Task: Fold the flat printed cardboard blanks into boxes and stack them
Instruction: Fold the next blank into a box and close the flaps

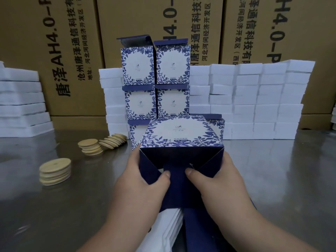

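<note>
Blue box (181, 135) between both hands (143, 180)

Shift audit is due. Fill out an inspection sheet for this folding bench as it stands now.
Surface: metal table, shiny and reflective.
Job's things: half-folded box held over flat blanks at the near edge; folded boxes stacked behind it, top lids standing open.
Clutter: wooden discs in small stacks at left, one stack slumped over.
Hands: left hand and right hand both grip the half-folded box, thumbs on its blue flap.
Cables: nothing seen.
Surroundings: white foam pads stacked at left and behind; brown cartons along the back.
</note>
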